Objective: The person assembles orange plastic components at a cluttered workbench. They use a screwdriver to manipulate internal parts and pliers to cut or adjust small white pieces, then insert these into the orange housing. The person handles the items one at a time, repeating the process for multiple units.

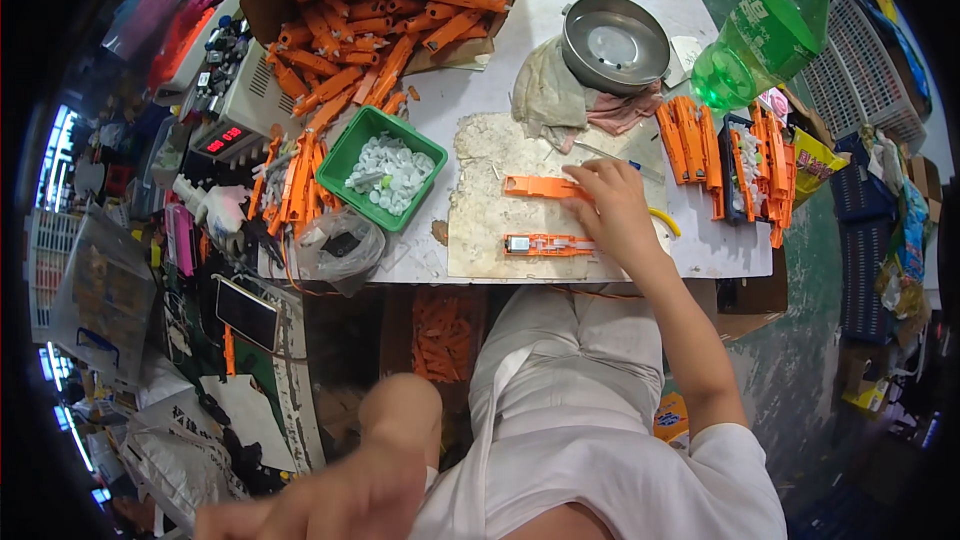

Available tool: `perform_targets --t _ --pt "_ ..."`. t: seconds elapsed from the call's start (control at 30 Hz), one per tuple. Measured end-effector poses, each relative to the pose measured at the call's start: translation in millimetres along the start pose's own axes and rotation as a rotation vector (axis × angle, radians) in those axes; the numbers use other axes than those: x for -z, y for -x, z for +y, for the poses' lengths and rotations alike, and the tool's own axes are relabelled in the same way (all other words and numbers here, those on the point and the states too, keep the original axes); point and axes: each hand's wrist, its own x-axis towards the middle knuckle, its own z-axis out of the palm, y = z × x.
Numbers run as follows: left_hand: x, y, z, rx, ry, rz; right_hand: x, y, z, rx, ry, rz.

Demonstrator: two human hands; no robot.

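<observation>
My right hand (pixel 612 205) is over the work board, its fingers curled round the right end of an empty-looking orange plastic shell (pixel 535 186). Just nearer to me lies a second orange shell with parts in it (pixel 548 245), including a small silvery block at its left end; the heel of my hand partly covers its right end. My left hand (pixel 320 500), smeared by motion, is low at the left, away from the table; whether anything is in its fingers I cannot make out. Beyond the right hand lies a thin metal tool (pixel 640 170), and a yellow curved handle (pixel 665 222) shows beside the wrist.
A green tray (pixel 335 180) of small white pieces stands left of the board (pixel 475 210). Behind it, a box spills orange shells (pixel 380 10). A metal bowl (pixel 640 45) rests on rags at the back. More assembled shells (pixel 690 145) and a green bottle (pixel 765 40) stand right.
</observation>
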Motion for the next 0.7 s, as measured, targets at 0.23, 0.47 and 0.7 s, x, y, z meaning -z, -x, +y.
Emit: perform_targets --t 0.23,0.47,0.7 --pt "-11.6 -4.2 -5.2 0.158 0.551 0.043 7.1 29.5 -11.7 -0.038 -0.158 0.02" --pt "-11.9 0.2 -9.4 0.196 0.523 0.147 9.4 42.4 -24.2 0.064 -0.093 -0.023" --pt "7.2 21.8 -1.3 0.418 0.713 0.189 -1.5 46.9 -14.2 0.164 -0.04 0.082"
